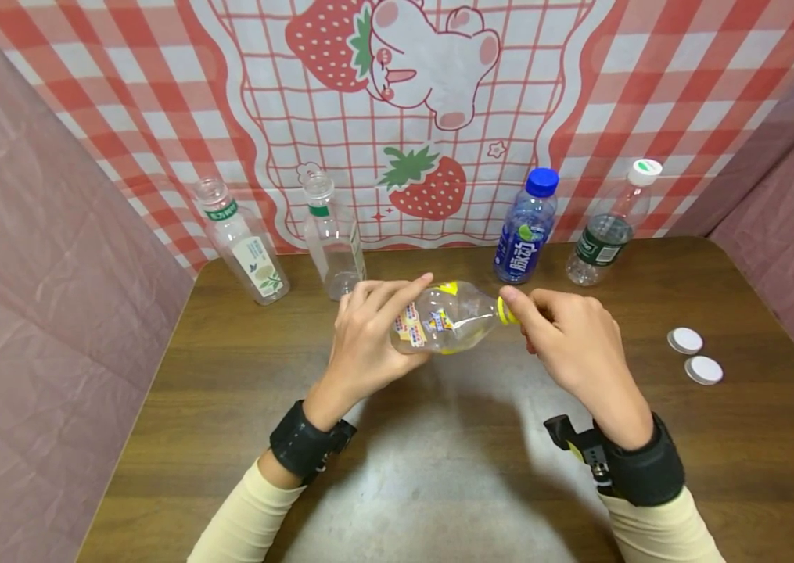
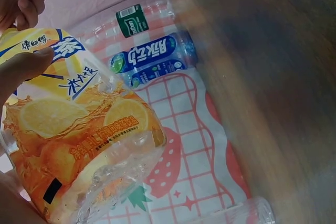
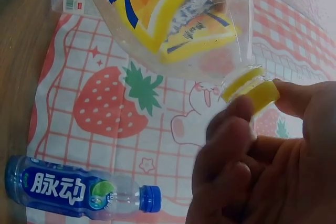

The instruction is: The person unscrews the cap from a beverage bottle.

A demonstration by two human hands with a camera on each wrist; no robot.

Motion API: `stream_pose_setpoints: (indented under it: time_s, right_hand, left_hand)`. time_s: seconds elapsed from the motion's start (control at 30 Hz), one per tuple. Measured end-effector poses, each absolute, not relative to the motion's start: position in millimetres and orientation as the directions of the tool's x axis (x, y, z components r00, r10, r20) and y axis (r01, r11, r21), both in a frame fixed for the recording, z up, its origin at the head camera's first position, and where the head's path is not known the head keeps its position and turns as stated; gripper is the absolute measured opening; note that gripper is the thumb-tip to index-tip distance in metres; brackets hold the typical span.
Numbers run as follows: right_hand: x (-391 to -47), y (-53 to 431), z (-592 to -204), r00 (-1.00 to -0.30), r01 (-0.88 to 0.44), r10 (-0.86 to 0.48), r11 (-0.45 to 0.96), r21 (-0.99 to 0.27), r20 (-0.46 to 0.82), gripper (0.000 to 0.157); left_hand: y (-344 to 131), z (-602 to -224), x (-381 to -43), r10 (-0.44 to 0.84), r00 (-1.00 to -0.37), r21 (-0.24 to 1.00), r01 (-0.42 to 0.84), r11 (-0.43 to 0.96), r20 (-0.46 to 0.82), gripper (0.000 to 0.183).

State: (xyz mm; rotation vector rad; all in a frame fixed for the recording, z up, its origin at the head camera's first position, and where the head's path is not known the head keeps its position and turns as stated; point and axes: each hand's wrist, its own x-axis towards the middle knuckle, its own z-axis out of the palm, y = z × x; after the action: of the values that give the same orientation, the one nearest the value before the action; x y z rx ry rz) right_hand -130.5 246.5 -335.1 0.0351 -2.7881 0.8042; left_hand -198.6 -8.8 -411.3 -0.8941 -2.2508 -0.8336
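one clear bottle (image 1: 463, 317) with a yellow-and-orange label, held on its side above the wooden table (image 1: 439, 485), neck toward the right hand (image 1: 573, 336); one left hand (image 1: 371, 328), grasping the bottle's base end, presumably to steady the body while leaving the neck within the other hand's reach; the right hand itself, pinching the yellow cap (image 1: 507, 311) at that neck, a hold that seems suited to turning (whether the threads are engaged cannot be told); one yellow ring (image 3: 245, 83) on the neck, beside the cap; one uncapped bottle (image 1: 252, 258), leaf-printed label, upright at back left, and next to it a second uncapped bottle (image 1: 333, 242); one blue-capped bottle (image 1: 526, 227) and one white-capped bottle (image 1: 608, 227), upright at back right; two white caps (image 1: 685, 340), lying just beside each other at the right, perhaps belonging to the open pair; all standing bottles lined near the strawberry-print cloth (image 1: 150, 117), likely to leave the front for handwork
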Motion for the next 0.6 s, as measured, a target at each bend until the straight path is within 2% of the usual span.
stream_pose_setpoints:
  time_s: [0.13,0.27,0.4,0.6]
  right_hand:
    - [-130.5,246.3,-335.3,-0.956,-0.192,-0.048,0.849,-0.492,0.290,0.039]
    - [-129.9,250.0,-335.0,-0.901,-0.349,-0.174,0.834,-0.428,0.397,0.020]
    - [-129.7,255.0,-334.9,-0.842,-0.464,-0.254,0.790,-0.401,0.476,0.032]
    - [-131.8,256.4,-334.7,-0.802,-0.528,-0.278,0.743,-0.410,0.529,0.040]
  left_hand:
    - [-9.9,-411.7,-199.6,0.374,-0.620,0.341,0.734,0.588,0.689,0.093]
    - [-11.4,-410.6,-200.0,0.373,-0.632,0.360,0.730,0.580,0.679,0.094]
    - [-11.7,-410.0,-200.8,0.384,-0.642,0.376,0.730,0.571,0.663,0.095]
    - [-11.8,-411.3,-201.7,0.389,-0.679,0.428,0.712,0.557,0.623,0.097]
